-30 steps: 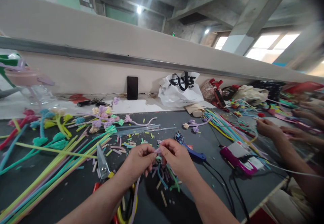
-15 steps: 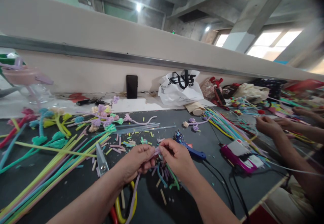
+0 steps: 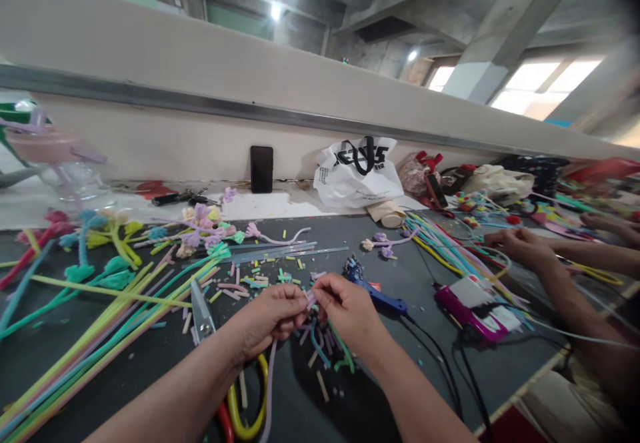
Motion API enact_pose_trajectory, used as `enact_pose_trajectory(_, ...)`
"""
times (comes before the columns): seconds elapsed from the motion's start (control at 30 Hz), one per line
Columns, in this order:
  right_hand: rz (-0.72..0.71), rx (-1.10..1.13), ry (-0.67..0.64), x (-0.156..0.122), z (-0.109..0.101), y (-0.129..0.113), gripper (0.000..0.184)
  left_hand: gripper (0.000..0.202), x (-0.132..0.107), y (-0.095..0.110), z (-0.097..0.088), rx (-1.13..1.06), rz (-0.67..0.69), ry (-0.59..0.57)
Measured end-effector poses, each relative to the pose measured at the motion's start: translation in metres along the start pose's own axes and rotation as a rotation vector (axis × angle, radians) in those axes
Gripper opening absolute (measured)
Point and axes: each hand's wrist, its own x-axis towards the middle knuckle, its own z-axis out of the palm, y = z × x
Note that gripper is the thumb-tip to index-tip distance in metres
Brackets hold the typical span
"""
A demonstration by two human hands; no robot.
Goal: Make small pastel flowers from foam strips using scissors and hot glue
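My left hand (image 3: pixel 270 316) and my right hand (image 3: pixel 345 309) meet fingertip to fingertip above the dark table (image 3: pixel 125 376). Both pinch a lilac pipe cleaner (image 3: pixel 267 389), whose long tail hangs down from my left fist toward me. Scissors (image 3: pixel 203 313) with red and yellow handles lie just left of my left wrist. Short cut scraps (image 3: pixel 325 353) in several colours are scattered under my hands.
Long coloured pipe cleaners (image 3: pixel 100 336) fan across the left. Finished pipe-cleaner flowers (image 3: pixel 205 229) lie behind. A blue glue gun (image 3: pixel 375 289) and a pink device (image 3: pixel 475 306) with cables sit right. Another person's hands (image 3: pixel 525 249) work at the right. A white bag (image 3: pixel 357 173) and a phone (image 3: pixel 261 169) stand by the wall.
My hands stay joined and have shifted only slightly. The lilac tail now hangs straighter below my left hand. The other person's hand at the right has moved a little left.
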Motion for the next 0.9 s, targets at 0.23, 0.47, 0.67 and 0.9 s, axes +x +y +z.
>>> enact_pose_trajectory(0.23, 0.086, -0.069, 0.04, 0.003, 0.002, 0.001, 0.013, 0.025, 0.002, -0.004, 0.005, 0.137, 0.07, 0.05)
enact_pose_trajectory(0.47, 0.062, -0.106, 0.066, 0.003, -0.001, 0.006, 0.012, 0.02, 0.005, -0.006, 0.011, 0.305, 0.07, 0.183)
enact_pose_trajectory(0.67, 0.053, -0.115, 0.065, 0.003, 0.0, 0.007, 0.013, 0.024, 0.011, -0.011, 0.01, 0.381, 0.263, 0.253)
enact_pose_trajectory(0.9, 0.05, -0.083, 0.031, 0.003, 0.001, 0.01, 0.011, 0.017, 0.006, -0.003, 0.016, 0.316, 0.165, 0.286)
